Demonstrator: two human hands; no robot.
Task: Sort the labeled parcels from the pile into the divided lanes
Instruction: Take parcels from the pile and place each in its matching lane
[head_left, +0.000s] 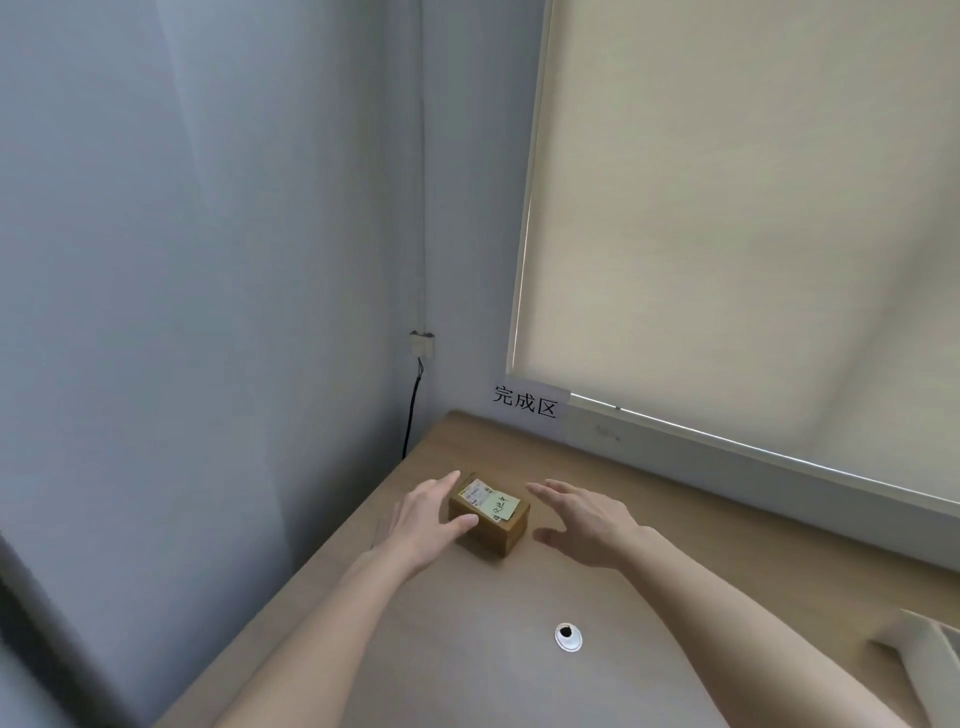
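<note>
Left arm: bare forearm reaching forward from the lower left, wrist nearly straight.
Left hand (423, 519): palm turned inward, fingers straight and together, thumb stretched forward to the right.
Right arm: bare forearm coming in from the lower right, angled toward the left.
Right hand (584, 522): fingers straight, slightly spread, pointing left; thumb held out below them, holding nothing.
</note>
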